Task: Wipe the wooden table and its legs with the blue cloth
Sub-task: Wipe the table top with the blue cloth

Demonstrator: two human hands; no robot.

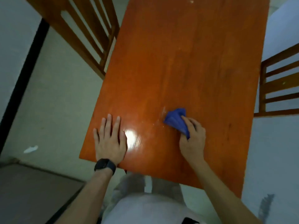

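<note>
A long reddish-brown wooden table (186,62) stretches away from me, glossy, with pale smears and specks near its front. My right hand (192,139) grips a crumpled blue cloth (175,120) and holds it down on the tabletop at the near right. My left hand (110,139) lies flat on the near left part of the top, fingers straight and spread, a black watch on its wrist. The table's legs are hidden under the top.
A wooden slat-back chair (90,33) stands at the table's left side and another chair (281,84) at its right. The floor (56,94) is pale, with a white scrap (30,149) on it at left. A grey mat (32,191) lies at lower left.
</note>
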